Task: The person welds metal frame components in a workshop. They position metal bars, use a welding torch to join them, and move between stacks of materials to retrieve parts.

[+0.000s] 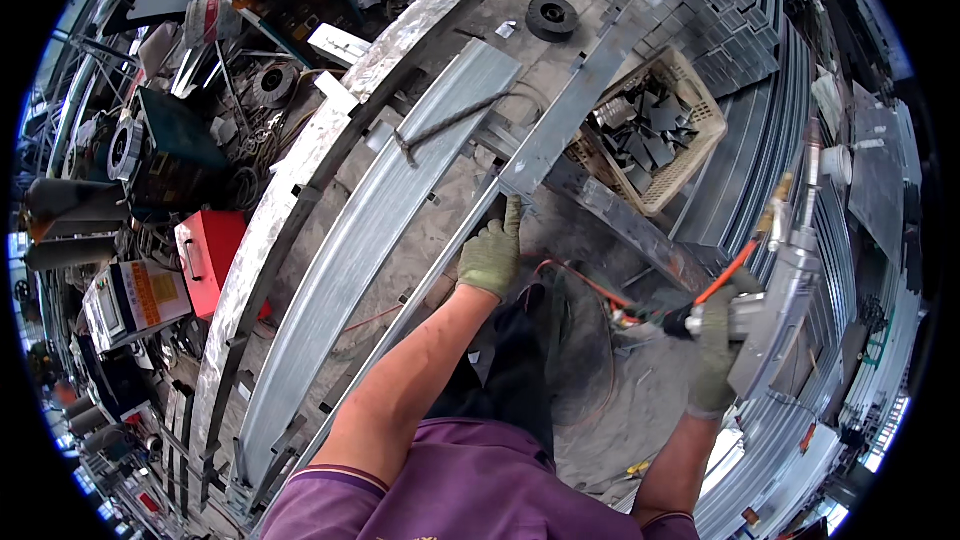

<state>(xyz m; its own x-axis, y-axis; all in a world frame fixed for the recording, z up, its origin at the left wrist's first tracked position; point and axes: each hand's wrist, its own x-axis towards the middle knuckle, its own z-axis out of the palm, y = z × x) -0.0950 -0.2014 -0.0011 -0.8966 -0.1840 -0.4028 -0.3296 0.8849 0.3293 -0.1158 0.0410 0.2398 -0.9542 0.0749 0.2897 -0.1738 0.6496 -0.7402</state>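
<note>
Right hand (714, 350): clamped on the silver air tool (797, 285), right of frame; I'd keep that grip firm.
Left hand (490, 258): index extended at the steel bar (562, 130), mid-frame, others curled; I can't tell whether they grip.
Orange hose (728, 272): I'd keep it slack, untwisted.

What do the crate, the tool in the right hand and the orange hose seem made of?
Crate: probably plastic, matte beige, with moulded-looking slatted walls.
Tool: mostly metal, apparently, silver-grey with bright highlights.
Orange hose: rubber or plastic, I can't tell which; smooth, evenly coloured.
</note>
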